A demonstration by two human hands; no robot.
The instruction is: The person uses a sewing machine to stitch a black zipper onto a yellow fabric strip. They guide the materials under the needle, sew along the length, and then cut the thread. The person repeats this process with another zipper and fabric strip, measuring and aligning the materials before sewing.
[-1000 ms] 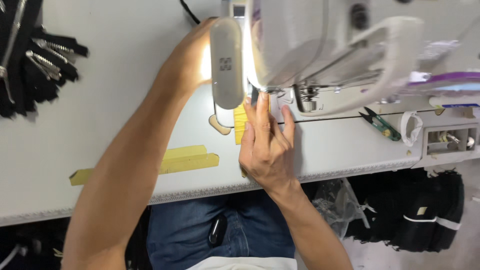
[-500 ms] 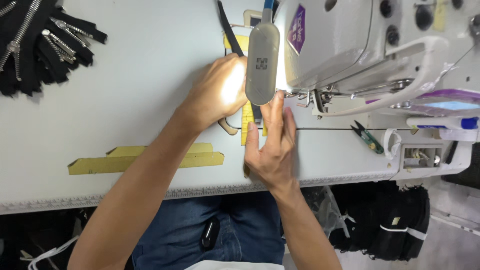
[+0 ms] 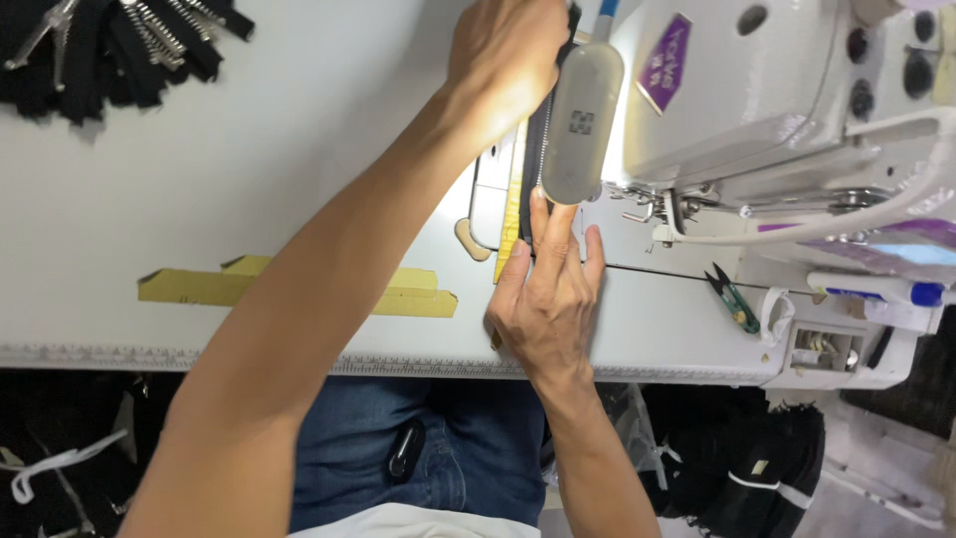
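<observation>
A black zipper strip (image 3: 535, 149) runs away from me across the sewing machine (image 3: 757, 90) bed, beside the grey oblong lamp (image 3: 581, 120). My left hand (image 3: 503, 60) reaches over to the far side of the lamp and is closed on the strip's far end. My right hand (image 3: 546, 299) lies flat on the table in front of the needle area. Its straight fingertips press down on the strip's near end, next to a yellow tape guide (image 3: 512, 214).
A pile of black zippers with metal pulls (image 3: 119, 45) lies at the table's far left. Yellow tape strips (image 3: 199, 287) are stuck near the front edge. Green thread snips (image 3: 735, 299) lie right of my right hand. Black bundles (image 3: 767, 468) sit under the table.
My left hand has moved farther away along the strip, from beside the lamp to beyond its far end. My right hand has stayed by the needle area.
</observation>
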